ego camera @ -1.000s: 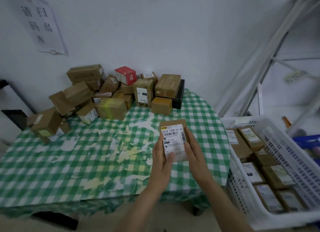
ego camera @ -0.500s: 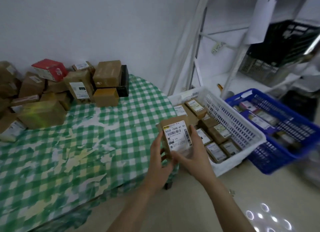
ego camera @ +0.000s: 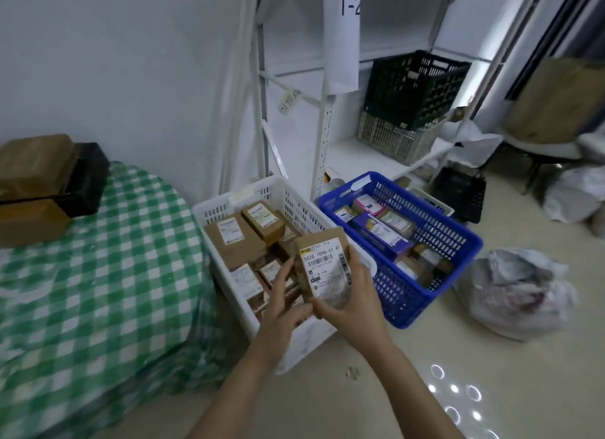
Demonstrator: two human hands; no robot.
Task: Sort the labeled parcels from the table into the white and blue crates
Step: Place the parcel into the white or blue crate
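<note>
**Labeled parcel held in two hands above the white crate**

Labeled parcel [ego camera: 322, 268], one only, is brown with a big white label turned to the camera. It is upright and a little tilted, above the near part of the white crate [ego camera: 226, 206].

Both hands hold it. The right hand [ego camera: 352, 302] has its fingers curled round the right edge and its thumb across the lower edge of the label. The left hand [ego camera: 281, 304] is somewhat blurred. Its fingers lie almost straight along the left side of the parcel, and its thumb meets the lower left corner, so it pinches the parcel there.

There are two crates on the floor, side by side and touching. The white crate stands just right of the table [ego camera: 98, 275]. It holds at least six brown parcels with labels; the hands hide some of them. The blue crate [ego camera: 458, 239] is on its right and holds at least five parcels, among them a long purple box [ego camera: 379, 234].

On the far left of the table, which has a green and white checked cloth, I count two brown boxes [ego camera: 31, 166] and one black box [ego camera: 86, 180], close together.

Behind the crates stands a white shelf frame [ego camera: 322, 137]. On its shelf a black crate [ego camera: 415, 88] sits on top of a pale crate [ego camera: 393, 140]. A white plastic bag [ego camera: 520, 294] lies on the floor, right of the blue crate.
</note>
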